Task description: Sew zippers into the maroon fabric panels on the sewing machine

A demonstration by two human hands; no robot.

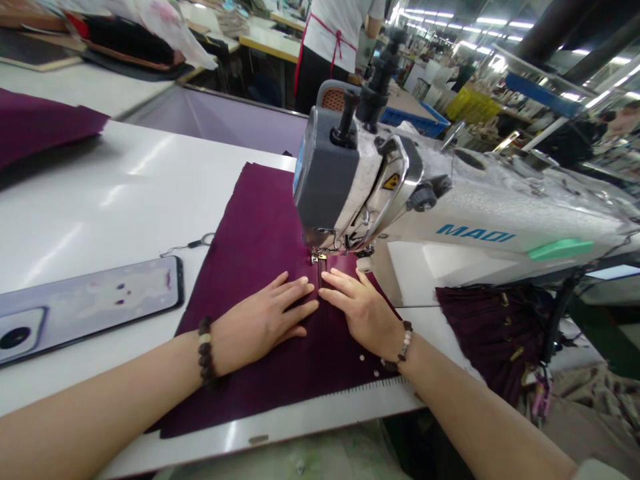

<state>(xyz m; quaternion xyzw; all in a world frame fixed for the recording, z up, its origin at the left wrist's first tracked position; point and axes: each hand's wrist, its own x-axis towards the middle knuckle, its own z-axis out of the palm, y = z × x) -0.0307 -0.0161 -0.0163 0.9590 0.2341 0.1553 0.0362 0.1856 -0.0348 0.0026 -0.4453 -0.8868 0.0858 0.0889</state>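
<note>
A dark purple fabric piece [260, 227] lies flat on the white sewing table [115, 200], running under the presser foot [318, 257] of a grey-white MAQI sewing machine [450, 213]. My left hand [265, 320] rests flat on the fabric just left of the foot, fingers stretched toward the needle. My right hand [363, 310] lies flat on the fabric just right of the seam line, fingers pointing at the foot. Both wrists wear bead bracelets. The two hands' fingertips nearly meet in front of the foot.
A phone [85, 307] lies face up on the table at left. More purple fabric [40, 127] sits at far left. A pile of purple pieces [495, 327] hangs at right under the machine arm. A person in a red-tied apron [330, 47] stands behind.
</note>
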